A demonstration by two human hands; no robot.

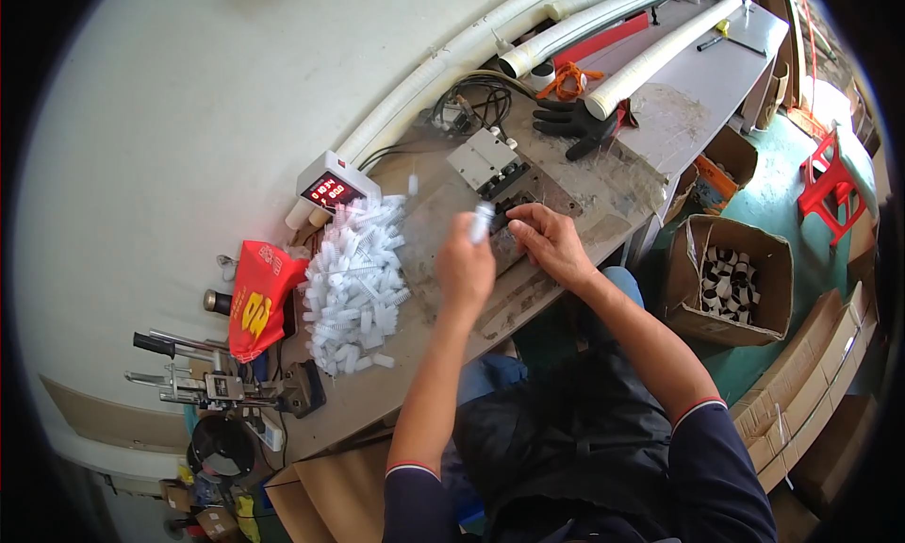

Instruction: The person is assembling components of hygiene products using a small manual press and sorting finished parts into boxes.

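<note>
My left hand is blurred by motion, its fingers closed around a small whitish translucent plastic piece that sticks up from the fist. Just to its right, my right hand has thumb and forefinger pinched together at a small black fixture; whatever lies between those fingertips is hidden. Behind the fixture sits a grey metal block with fittings. Left of my hands spreads a heap of ribbed translucent plastic pieces, and one loose piece lies apart near its top.
A digital counter box and a red bag border the heap. Beyond lie a black glove, an orange cord and long white tubes. A lever press stands left. Right, on the floor, a carton holds black-and-white parts.
</note>
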